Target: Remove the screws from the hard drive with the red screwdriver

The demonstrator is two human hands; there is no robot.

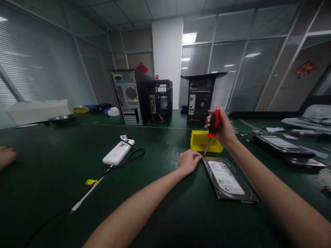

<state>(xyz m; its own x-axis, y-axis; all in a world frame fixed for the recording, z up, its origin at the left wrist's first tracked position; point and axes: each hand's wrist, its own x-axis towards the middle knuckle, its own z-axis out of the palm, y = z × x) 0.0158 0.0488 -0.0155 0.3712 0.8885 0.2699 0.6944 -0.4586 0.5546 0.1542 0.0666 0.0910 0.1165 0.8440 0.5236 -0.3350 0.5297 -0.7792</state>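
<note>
A hard drive (225,177) with a white label lies flat on the green table (165,206), right of centre. My right hand (222,127) is wrapped round the red and black handle of a screwdriver (215,122), whose shaft points down at the drive's far left corner. Beside that same corner rests my left hand (189,161), fingers pressed together; whatever may be between its fingertips is too small to make out. Just behind the drive stands a yellow plastic bin (207,141).
Three computer cases (131,98) stand at the back. A white power bank (118,152) with a black cable lies left of centre. More hard drives (283,145) are stacked at the right. Another person's hand (7,156) shows at the left edge.
</note>
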